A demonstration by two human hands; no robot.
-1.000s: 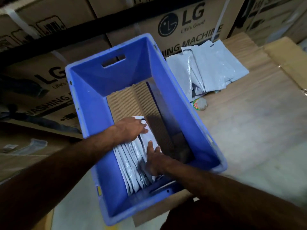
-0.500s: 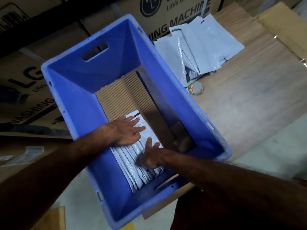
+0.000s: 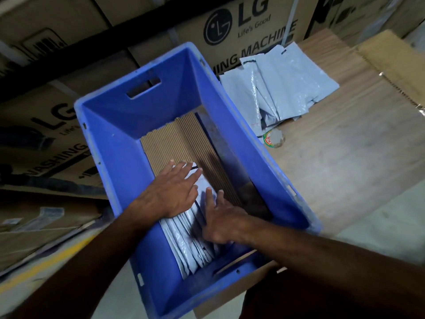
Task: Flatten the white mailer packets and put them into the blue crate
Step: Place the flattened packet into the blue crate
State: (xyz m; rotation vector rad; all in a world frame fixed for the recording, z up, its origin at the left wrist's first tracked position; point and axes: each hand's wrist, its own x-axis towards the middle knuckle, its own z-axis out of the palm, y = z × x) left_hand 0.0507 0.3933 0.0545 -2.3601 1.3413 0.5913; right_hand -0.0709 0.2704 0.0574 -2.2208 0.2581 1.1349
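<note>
You are looking into a solid blue crate [image 3: 119,143] whose floor is lined with tan, finely ribbed cardboard [image 3: 184,143]. The mailer packets in the crate [image 3: 190,247] are pale grey-white with dark edge lines, like the loose pile [image 3: 287,86] on your light wood-grain desk [image 3: 345,162]. The brown cartons [image 3: 248,21] behind carry black lettering.

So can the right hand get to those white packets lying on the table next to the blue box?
Probably yes. The right hand lies flat on the packets in the blue crate, holding nothing. The loose pile of white packets sits uncovered on the wooden table on that side; only the crate's wall stands between.
</note>
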